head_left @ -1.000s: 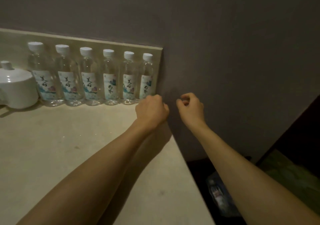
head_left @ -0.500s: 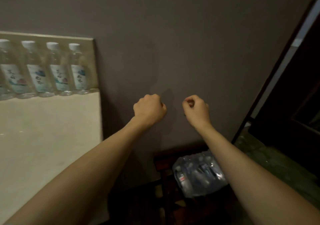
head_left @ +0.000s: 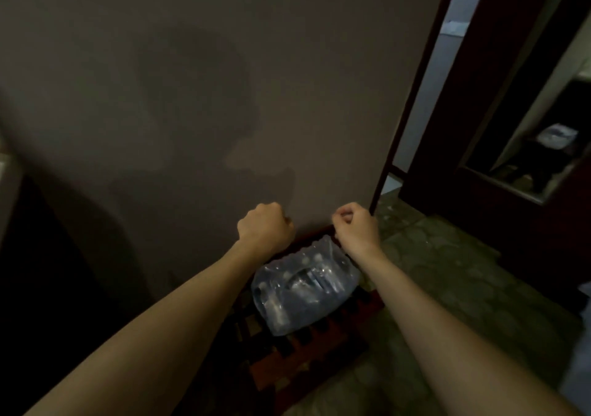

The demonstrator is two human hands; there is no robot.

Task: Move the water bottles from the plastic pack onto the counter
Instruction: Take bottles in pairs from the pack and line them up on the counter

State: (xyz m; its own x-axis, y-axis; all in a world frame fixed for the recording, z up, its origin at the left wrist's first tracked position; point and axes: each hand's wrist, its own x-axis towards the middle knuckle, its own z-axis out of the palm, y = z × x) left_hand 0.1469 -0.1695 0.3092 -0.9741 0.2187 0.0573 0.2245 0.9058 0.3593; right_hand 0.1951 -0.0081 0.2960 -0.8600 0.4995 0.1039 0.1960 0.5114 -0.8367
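Head view: both fists are curled, the left hand [head_left: 265,227] and right hand [head_left: 356,226] gripping nothing, fingers [head_left: 342,215] together; the plastic pack [head_left: 303,291] lies below them on a dark rack, probably the next reach

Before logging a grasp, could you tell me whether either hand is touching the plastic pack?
No, the left hand and right hand hover as closed fists above the plastic pack.
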